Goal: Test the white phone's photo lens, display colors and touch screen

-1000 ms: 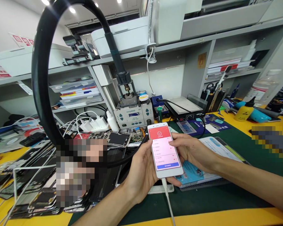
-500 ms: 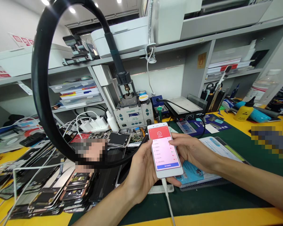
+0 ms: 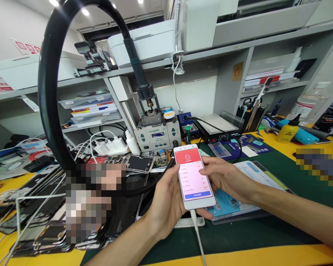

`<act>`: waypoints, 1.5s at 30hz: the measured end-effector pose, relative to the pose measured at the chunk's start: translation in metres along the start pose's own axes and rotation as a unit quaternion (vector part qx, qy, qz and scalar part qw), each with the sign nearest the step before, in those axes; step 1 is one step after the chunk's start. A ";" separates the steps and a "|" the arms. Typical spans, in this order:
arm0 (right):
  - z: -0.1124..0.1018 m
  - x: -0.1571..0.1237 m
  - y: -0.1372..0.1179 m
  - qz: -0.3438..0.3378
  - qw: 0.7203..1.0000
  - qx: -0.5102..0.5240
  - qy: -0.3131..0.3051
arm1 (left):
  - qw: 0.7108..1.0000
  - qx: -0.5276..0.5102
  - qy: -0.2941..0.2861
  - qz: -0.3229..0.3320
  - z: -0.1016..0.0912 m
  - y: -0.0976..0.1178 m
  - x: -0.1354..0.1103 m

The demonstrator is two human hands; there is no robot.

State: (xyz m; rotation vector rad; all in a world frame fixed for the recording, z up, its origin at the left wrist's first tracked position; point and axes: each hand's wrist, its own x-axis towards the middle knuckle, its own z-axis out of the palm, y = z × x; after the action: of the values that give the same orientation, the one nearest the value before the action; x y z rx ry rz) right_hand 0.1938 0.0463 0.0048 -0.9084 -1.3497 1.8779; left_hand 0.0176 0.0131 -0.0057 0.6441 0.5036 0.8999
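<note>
A white smartphone (image 3: 193, 177) with a lit red-and-white screen is held above the green mat (image 3: 238, 232) at the bench's middle. My left hand (image 3: 166, 201) cups its left edge and back, fingers wrapped round it. My right hand (image 3: 227, 179) grips its right edge, thumb lying at the screen's side and fingers under the bottom corner. A white cable (image 3: 198, 240) is plugged into the phone's bottom and runs toward the front edge.
A hot-air rework station (image 3: 157, 135) stands behind the phone, its thick black hose (image 3: 48, 74) arching over the left. Stacked phone screens (image 3: 44, 229) crowd the left. A black heating plate (image 3: 219, 127), tool holder (image 3: 251, 116), yellow-capped bottle (image 3: 290, 129) and blue-printed sheets (image 3: 255, 177) lie on the right.
</note>
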 end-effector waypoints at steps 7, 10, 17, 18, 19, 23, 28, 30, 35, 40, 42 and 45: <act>0.000 0.000 0.001 -0.009 1.000 -0.014 0.004 | 1.000 0.000 0.002 -0.002 0.000 0.000 0.000; 0.002 -0.001 -0.001 -0.003 1.000 -0.020 0.014 | 1.000 -0.003 0.006 -0.006 -0.001 0.000 0.000; 0.005 -0.001 -0.004 -0.002 0.999 -0.044 0.032 | 1.000 -0.008 0.010 -0.004 0.000 0.000 0.001; 0.005 -0.001 -0.003 -0.002 0.998 -0.045 0.031 | 1.000 -0.007 0.010 -0.004 0.000 0.000 0.001; 0.005 -0.001 -0.003 -0.002 0.999 -0.044 0.029 | 1.000 -0.006 0.011 -0.003 0.001 0.000 0.001; 0.003 -0.001 -0.001 -0.005 1.000 -0.024 0.016 | 1.000 0.000 0.012 -0.003 0.001 0.000 0.000; 0.001 0.000 0.000 -0.008 1.000 -0.009 0.006 | 1.000 0.006 0.001 0.001 0.002 0.000 0.000; 0.001 0.001 0.000 -0.007 1.000 -0.001 0.001 | 1.000 0.012 -0.003 0.002 0.002 0.000 0.000; 0.001 0.001 0.001 -0.006 1.000 0.012 0.004 | 1.000 0.024 -0.011 0.006 0.000 0.000 0.001; 0.001 0.001 0.001 -0.003 1.000 0.010 -0.002 | 0.999 0.029 -0.016 0.004 -0.003 -0.001 0.002; 0.001 0.001 0.001 -0.005 1.000 0.007 -0.004 | 0.999 0.030 -0.022 0.005 -0.004 -0.002 0.002; 0.002 0.001 0.001 -0.003 1.000 0.003 0.001 | 0.999 0.024 -0.024 0.005 -0.004 -0.002 0.002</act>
State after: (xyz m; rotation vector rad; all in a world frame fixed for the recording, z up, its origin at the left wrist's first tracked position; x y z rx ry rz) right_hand 0.1916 0.0460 0.0046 -0.9018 -1.3442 1.8744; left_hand 0.0170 0.0148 -0.0098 0.7105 0.4808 0.8831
